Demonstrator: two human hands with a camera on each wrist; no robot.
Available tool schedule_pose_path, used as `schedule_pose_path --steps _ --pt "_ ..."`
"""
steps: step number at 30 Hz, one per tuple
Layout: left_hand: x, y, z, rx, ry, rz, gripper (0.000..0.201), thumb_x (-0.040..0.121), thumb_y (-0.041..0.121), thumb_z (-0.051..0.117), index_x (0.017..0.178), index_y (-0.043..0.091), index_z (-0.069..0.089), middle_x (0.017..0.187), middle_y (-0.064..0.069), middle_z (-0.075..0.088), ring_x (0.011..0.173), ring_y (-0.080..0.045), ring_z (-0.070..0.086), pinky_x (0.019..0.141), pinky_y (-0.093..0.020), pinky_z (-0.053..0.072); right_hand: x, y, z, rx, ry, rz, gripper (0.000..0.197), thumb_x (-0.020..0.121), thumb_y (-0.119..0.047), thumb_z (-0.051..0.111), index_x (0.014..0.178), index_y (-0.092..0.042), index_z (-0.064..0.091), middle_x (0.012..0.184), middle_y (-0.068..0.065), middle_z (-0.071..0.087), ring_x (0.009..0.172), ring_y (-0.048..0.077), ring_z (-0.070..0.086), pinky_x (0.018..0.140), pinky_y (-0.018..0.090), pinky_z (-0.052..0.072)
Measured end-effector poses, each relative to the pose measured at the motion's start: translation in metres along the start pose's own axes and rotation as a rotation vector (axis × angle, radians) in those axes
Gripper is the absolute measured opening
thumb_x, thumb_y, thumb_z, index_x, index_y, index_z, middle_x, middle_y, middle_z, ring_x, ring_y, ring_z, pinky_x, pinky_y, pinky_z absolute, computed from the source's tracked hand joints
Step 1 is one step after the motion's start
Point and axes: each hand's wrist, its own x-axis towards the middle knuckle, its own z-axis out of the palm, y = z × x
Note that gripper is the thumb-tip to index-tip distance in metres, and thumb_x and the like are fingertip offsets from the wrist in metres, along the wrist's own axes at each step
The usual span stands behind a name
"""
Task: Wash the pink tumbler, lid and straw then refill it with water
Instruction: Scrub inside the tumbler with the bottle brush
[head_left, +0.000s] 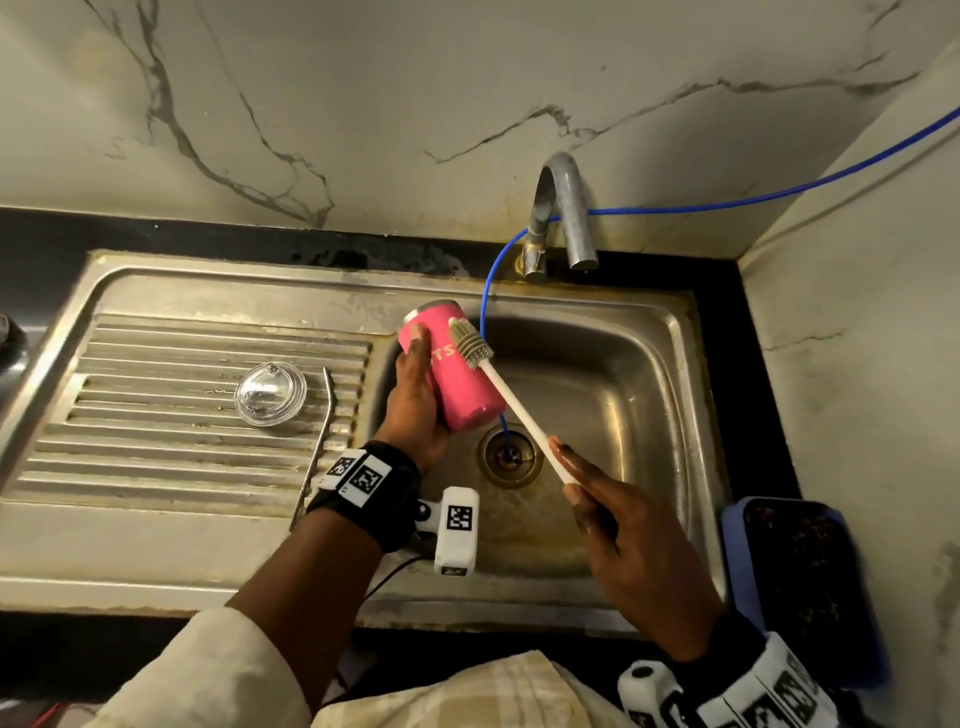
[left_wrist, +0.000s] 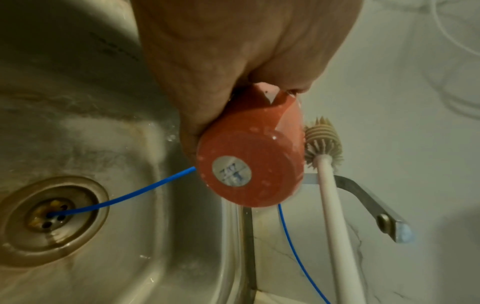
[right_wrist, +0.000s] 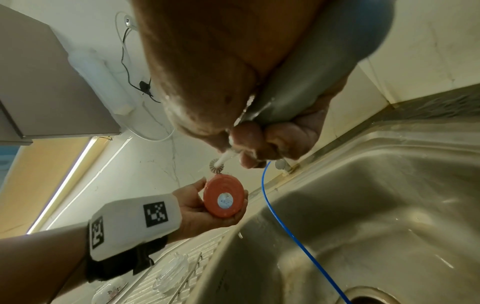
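Note:
My left hand grips the pink tumbler from its left side and holds it tilted over the left edge of the sink basin, rim pointing away. Its base with a round sticker faces the wrist cameras. My right hand holds the white handle of a bottle brush. The grey bristle head lies against the tumbler's outer side near the rim. The clear lid and the metal straw lie on the ribbed drainboard.
A grey tap stands behind the basin with no water running. A blue tube runs from the wall past the tap down into the drain. A blue tray with dark contents sits at the right counter edge.

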Motion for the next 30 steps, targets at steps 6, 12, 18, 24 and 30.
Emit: schedule_pose_path --steps 6,12,18,24,30 --pt "-0.011 0.002 0.010 0.068 -0.058 0.025 0.083 0.082 0.051 0.079 0.153 0.028 0.043 0.141 -0.018 0.064 0.120 -0.037 0.069 0.084 -0.054 0.061 0.023 -0.015 0.003 -0.040 0.070 -0.024 0.050 0.105 -0.016 0.058 0.154 -0.022 0.052 0.077 -0.045 0.054 0.062 -0.013 0.054 0.060 0.001 0.034" --pt "-0.009 0.015 -0.001 0.050 -0.040 0.079 0.069 0.094 0.041 0.068 0.154 0.026 0.039 0.143 -0.022 0.062 0.124 -0.043 0.066 0.087 -0.060 0.061 -0.001 -0.011 0.002 -0.037 0.013 -0.006 0.053 0.106 -0.022 0.055 0.157 -0.033 0.047 0.076 -0.036 0.054 0.060 -0.003 0.054 0.059 0.004 0.034" --pt "-0.021 0.002 0.008 0.176 -0.106 0.002 0.058 0.102 0.038 0.057 0.156 0.035 0.036 0.143 -0.011 0.061 0.118 -0.030 0.070 0.085 -0.056 0.063 0.012 -0.013 0.007 -0.069 0.097 0.007 0.052 0.105 -0.012 0.060 0.155 -0.025 0.052 0.075 -0.043 0.053 0.062 -0.017 0.051 0.061 0.001 0.035" --pt "-0.016 0.007 0.005 0.153 -0.043 0.060 0.058 0.101 0.045 0.057 0.154 0.027 0.040 0.141 -0.018 0.064 0.124 -0.039 0.066 0.094 -0.063 0.058 0.003 -0.008 0.009 -0.065 0.069 0.005 0.052 0.106 -0.022 0.057 0.156 -0.032 0.049 0.076 -0.036 0.057 0.066 -0.012 0.054 0.066 0.004 0.037" --pt "-0.021 0.003 0.006 0.223 -0.061 0.022 0.056 0.102 0.046 0.054 0.154 0.031 0.042 0.140 -0.014 0.065 0.118 -0.032 0.071 0.083 -0.054 0.063 0.006 -0.008 0.006 -0.073 0.099 0.030 0.048 0.108 -0.034 0.050 0.156 -0.036 0.048 0.072 -0.034 0.050 0.063 -0.011 0.052 0.067 0.008 0.039"
